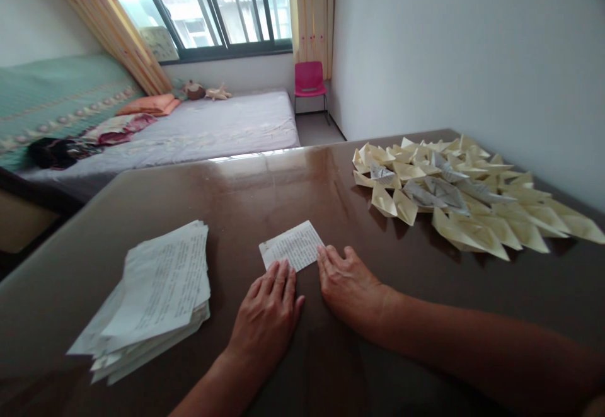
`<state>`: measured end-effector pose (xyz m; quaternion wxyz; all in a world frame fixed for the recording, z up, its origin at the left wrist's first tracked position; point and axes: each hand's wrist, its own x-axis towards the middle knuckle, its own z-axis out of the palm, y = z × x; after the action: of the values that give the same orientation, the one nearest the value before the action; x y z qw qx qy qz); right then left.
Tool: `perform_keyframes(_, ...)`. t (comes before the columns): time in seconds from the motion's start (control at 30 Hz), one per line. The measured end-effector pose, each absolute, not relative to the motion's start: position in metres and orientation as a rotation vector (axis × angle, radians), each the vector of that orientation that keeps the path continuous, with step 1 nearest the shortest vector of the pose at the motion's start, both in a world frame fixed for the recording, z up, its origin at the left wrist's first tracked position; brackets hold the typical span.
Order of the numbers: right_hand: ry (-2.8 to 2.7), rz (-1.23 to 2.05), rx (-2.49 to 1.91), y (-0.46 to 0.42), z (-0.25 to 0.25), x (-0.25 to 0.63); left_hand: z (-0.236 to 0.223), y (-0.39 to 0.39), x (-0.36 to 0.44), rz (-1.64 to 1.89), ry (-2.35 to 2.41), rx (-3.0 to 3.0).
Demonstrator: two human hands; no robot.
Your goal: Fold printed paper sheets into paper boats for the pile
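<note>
A small folded sheet of printed paper (295,245) lies flat on the brown table in front of me. My left hand (268,307) rests on its near edge, fingers stretched out and lying flat over the paper. At the paper's right edge, the fingertips of my right hand (352,288) touch the corner; these fingers lie close together, slightly bent, and press down rather than grip. To the left of my hands is a loose stack of printed sheets (155,285). Many folded paper boats (472,225), mostly cream with a few grey printed ones, sit together on the right.
The glossy brown table (227,196) has its far edge towards a bed (236,118). A white wall (463,45) runs along the table's right side. Behind stand a pink chair (310,80) and a window (222,7) with patterned curtains (314,20).
</note>
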<state>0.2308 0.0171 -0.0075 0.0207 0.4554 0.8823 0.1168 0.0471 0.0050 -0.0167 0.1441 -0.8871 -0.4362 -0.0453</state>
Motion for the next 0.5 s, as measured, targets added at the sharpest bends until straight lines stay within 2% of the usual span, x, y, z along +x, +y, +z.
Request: perform_keyframes(0.5,2.782,0.192,1.516,0.046,0.015,0.237,-0.003,0.022,0.023,-0.207,-1.204,-2.55)
